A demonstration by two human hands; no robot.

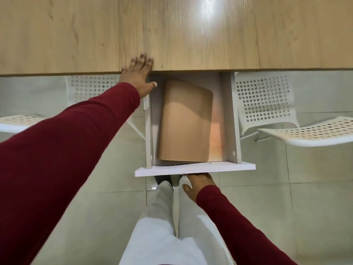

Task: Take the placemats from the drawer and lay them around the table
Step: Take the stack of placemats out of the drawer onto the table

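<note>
Drawer (194,166) open, placemats (186,123) inside.
Left hand (138,75), flat on the surface (210,35), is nearer them; right hand (198,183) holds the drawer front, grip hidden.

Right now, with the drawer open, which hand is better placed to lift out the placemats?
Probably the left hand. It rests open on the table edge beside the drawer, thumb over its rim, close to the placemats. The right hand is below the drawer front, seemingly holding it.
</note>
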